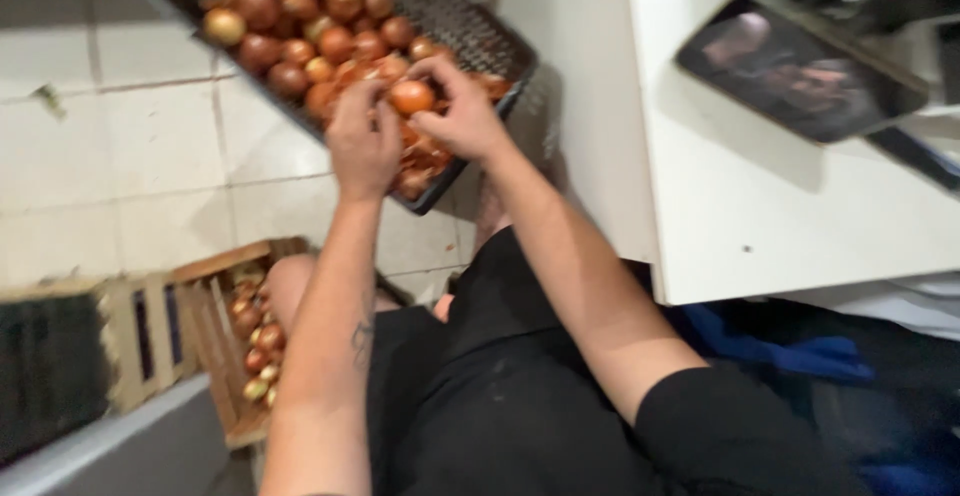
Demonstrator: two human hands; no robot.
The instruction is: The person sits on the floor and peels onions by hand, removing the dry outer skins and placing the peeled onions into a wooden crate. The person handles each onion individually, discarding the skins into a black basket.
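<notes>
Two bare hands meet over a dark plastic crate [470, 26] with a perforated, grid-like wall, set on a floor of pale square tiles [130, 146]. The crate is heaped with round onions [300, 26] — smooth, papery skins in brown and orange tones, some with loose flakes of peel. The left hand [363, 141] and the right hand [462, 116] both close on one orange onion [411, 97] at the near edge of the heap. The right hand's fingers [438, 68] arch over its top and curl down its side, clamped on it; the left hand's fingers are bent together against its left side, touching the skin. The picture is blurred by motion, so the fingertips cannot be told apart.

Below the left forearm stands a rough slatted wooden crate [215, 346] holding more onions [262, 341], smaller and partly in shadow. To the right, a white, flat-sided surface [780, 216] with a sharp square corner carries a dark rectangular tray [800, 71] with a glossy finish. The person wears black clothing, and blue fabric [790, 351] lies under the surface.
</notes>
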